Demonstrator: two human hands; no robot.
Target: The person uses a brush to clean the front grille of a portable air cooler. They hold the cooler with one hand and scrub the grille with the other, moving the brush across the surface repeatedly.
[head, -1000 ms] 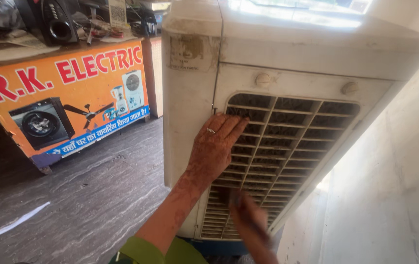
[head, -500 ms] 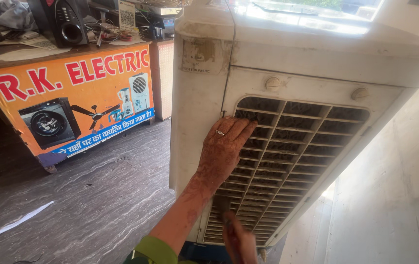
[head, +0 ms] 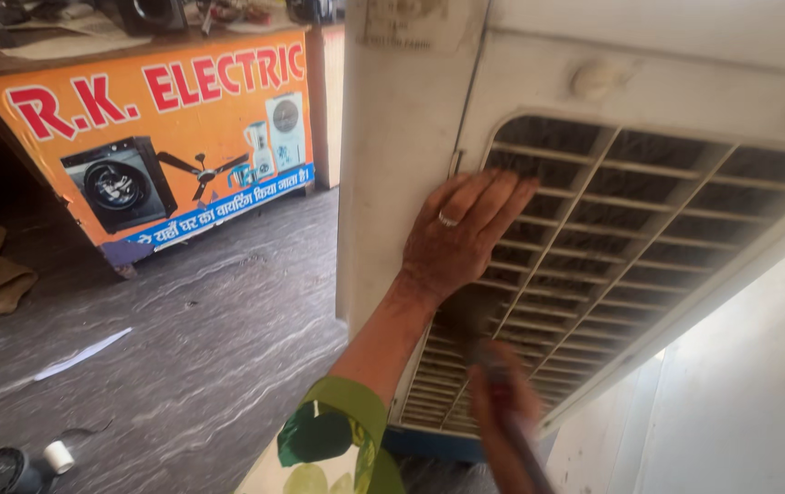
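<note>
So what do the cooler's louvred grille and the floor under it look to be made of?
The louvred grille looks like moulded plastic, off-white and matt, yellowed and dusty: thin uniform slats with rounded edges, same tone as the cooler body. The floor looks like grey stone or stone-look tile, streaked and slightly glossy; which one I cannot tell. The left hand lies flat on the grille.

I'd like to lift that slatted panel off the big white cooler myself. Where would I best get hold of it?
Probably at the upper left corner of the slatted panel, coming from the front. The left hand already lies flat there, and the open gaps between slats let fingertips hook in. The right hand, blurred, seems to hold a thin tool near the lower slats.
</note>
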